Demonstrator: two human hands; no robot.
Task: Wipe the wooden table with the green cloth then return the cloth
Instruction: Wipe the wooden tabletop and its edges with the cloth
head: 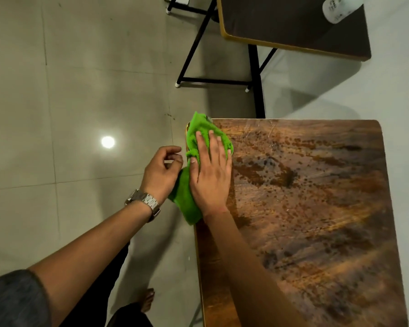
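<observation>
The wooden table (312, 208) fills the right half of the head view, its top mottled brown with dark speckles. The green cloth (200, 133) lies bunched over the table's far left corner and hangs past the left edge. My right hand (210, 171) presses flat on the cloth, fingers spread, pinning it to the tabletop. My left hand (162, 172), with a metal watch on the wrist, hovers just off the table's left edge beside the hanging part of the cloth; its fingers are loosely curled and I see nothing held in them.
A second dark table (293, 27) with a yellow rim and black legs stands beyond, a white bottle (338, 8) on its far edge. Grey tiled floor (69, 102) spreads to the left. My bare foot (148, 299) shows below, near the table's left edge.
</observation>
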